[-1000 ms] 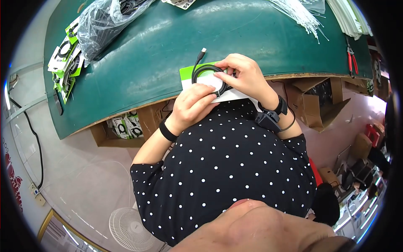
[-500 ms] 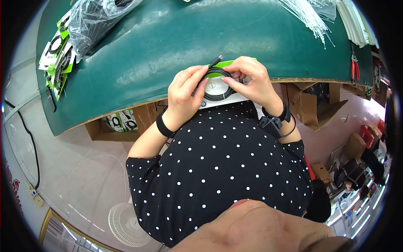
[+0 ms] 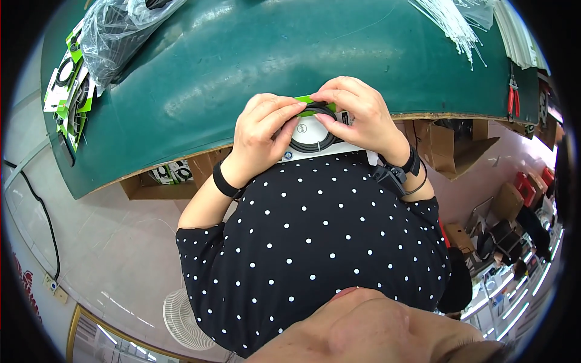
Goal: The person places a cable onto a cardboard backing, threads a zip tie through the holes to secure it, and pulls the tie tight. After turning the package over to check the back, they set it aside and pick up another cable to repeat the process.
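A coiled black cable [image 3: 313, 146] lies on a white and green backing card [image 3: 349, 147] at the table's near edge, against my body. My left hand [image 3: 261, 130] is closed on the coil's left side, fingertips on its upper left part. My right hand [image 3: 357, 115] pinches the coil at its upper right, thumb on the cable and fingers near the card's green top. A small pale tie shows at the bottom of the coil. The cable's plug end is hidden by my fingers.
Packaged cables on cards [image 3: 69, 85] are stacked at the table's left, beside a grey plastic bag [image 3: 112, 45]. White cable ties [image 3: 454, 27] and red-handled pliers [image 3: 513, 100] lie at the right. Open cardboard boxes [image 3: 454, 148] stand below the green table [image 3: 206, 85].
The cable's plug end, which stuck up above the coil, is now out of sight at my fingers. My left hand has shifted slightly left, and the right fingers have moved in toward the coil's top.
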A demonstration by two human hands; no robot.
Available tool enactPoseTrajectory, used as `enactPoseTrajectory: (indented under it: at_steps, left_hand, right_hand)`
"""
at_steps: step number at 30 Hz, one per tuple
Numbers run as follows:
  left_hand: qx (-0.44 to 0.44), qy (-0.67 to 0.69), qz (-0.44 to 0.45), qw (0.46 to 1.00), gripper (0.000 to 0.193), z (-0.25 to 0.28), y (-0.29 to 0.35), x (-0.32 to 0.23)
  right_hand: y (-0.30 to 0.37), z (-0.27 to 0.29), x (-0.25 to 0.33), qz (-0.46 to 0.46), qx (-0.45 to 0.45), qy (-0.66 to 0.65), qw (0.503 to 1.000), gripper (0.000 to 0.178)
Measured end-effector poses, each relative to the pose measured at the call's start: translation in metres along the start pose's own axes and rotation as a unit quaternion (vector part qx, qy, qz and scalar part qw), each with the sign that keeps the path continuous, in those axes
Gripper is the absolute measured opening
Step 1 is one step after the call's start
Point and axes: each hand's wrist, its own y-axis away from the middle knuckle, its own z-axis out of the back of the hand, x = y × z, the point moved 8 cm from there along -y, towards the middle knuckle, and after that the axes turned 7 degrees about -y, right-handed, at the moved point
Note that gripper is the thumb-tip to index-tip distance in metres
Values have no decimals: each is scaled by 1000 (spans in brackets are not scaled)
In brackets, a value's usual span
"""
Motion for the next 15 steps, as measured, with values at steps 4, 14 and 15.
enactPoseTrajectory:
  at_steps: [4, 14, 15]
  left_hand:
    - [22, -23, -7, 999, 25, -3, -3, -1]
    - [14, -38, 8, 999, 23, -6, -3, 3]
    - [14, -37, 8, 999, 23, -6, -3, 3]
  right_hand:
    - [-1, 0, -4, -19, 22, 1, 1000, 21]
    - [-3, 1, -15, -92, 72, -78, 990, 15]
    - [-3, 1, -17, -92, 72, -78, 990, 15]
